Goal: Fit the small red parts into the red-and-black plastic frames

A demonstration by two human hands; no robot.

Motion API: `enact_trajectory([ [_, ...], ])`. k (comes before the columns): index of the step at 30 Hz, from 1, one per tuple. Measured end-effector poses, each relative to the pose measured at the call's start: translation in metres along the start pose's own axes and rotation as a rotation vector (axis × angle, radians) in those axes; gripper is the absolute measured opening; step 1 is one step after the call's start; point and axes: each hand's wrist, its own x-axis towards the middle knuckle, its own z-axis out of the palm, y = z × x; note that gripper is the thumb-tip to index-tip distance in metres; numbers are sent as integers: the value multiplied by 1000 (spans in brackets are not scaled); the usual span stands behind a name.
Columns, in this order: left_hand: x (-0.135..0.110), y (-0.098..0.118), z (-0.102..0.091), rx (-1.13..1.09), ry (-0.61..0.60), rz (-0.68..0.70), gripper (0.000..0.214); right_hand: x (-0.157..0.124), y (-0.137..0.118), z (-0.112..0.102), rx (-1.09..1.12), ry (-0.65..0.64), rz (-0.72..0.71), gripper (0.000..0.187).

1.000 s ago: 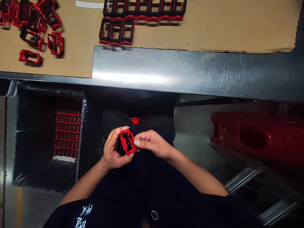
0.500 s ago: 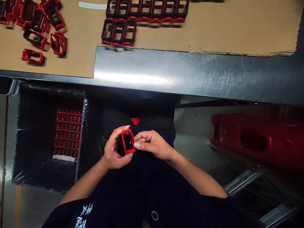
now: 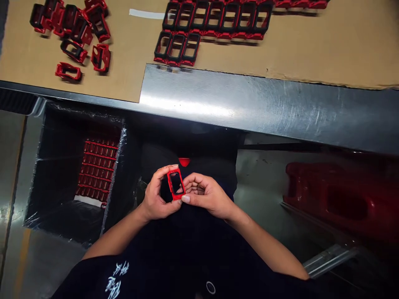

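Observation:
A small red rectangular frame [image 3: 170, 184] with a black inner edge is held up in front of my dark shirt, its opening facing me. My left hand [image 3: 156, 196] grips it by the ends, fingertips at the top and thumb at the bottom. At its right side, my right hand [image 3: 209, 194] has the thumb on the lower corner and curled fingers against the edge, partly hidden. Above, on the cardboard-covered bench, similar red-and-black frames [image 3: 177, 46] stand in rows. A loose heap of red frames [image 3: 75, 27] lies at the upper left.
The bench's bare metal edge [image 3: 218, 95] runs between me and the cardboard [image 3: 118, 74]. Below left, a plastic-lined box [image 3: 59, 220] contains stacked rows of red parts [image 3: 96, 166]. A red plastic stool-like object [image 3: 314, 187] and metal rails [image 3: 330, 259] are at the right.
The view has shifted, so everything appears farther right. My right thumb has slid down to the frame's lower corner, and the black inner edge shows more clearly. My left hand keeps its grip.

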Motion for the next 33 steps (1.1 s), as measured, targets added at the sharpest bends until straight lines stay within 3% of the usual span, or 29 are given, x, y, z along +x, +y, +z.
enact_trajectory([
  [9,-4,-4,-1,-100,-48,-69,87,3,2,3,30,101,-38,35],
  [12,-2,-5,-5,-186,-24,-131,74,6,3,0,-48,150,-142,31],
  [15,6,-2,-13,-182,16,-218,46,5,2,-6,-166,162,-204,21],
  [17,12,2,-20,-108,-61,-253,32,3,-1,-10,-260,151,-215,17],
  [21,20,11,-34,28,-328,-364,30,6,-3,-11,-521,102,-247,15],
  [24,17,13,-45,59,-450,-478,37,18,-1,-2,-679,29,-264,15],
  [27,4,11,-65,25,-522,-501,47,29,1,11,-773,-52,-265,19],
  [28,-2,10,-77,9,-475,-543,52,32,1,14,-787,-65,-262,21],
  [30,-19,3,-112,20,-250,-707,62,36,2,14,-794,-55,-246,26],
  [31,-29,-1,-134,104,-23,-835,63,38,2,12,-790,-29,-235,27],
  [33,-53,-14,-183,249,244,-955,66,41,4,4,-775,52,-198,30],
])
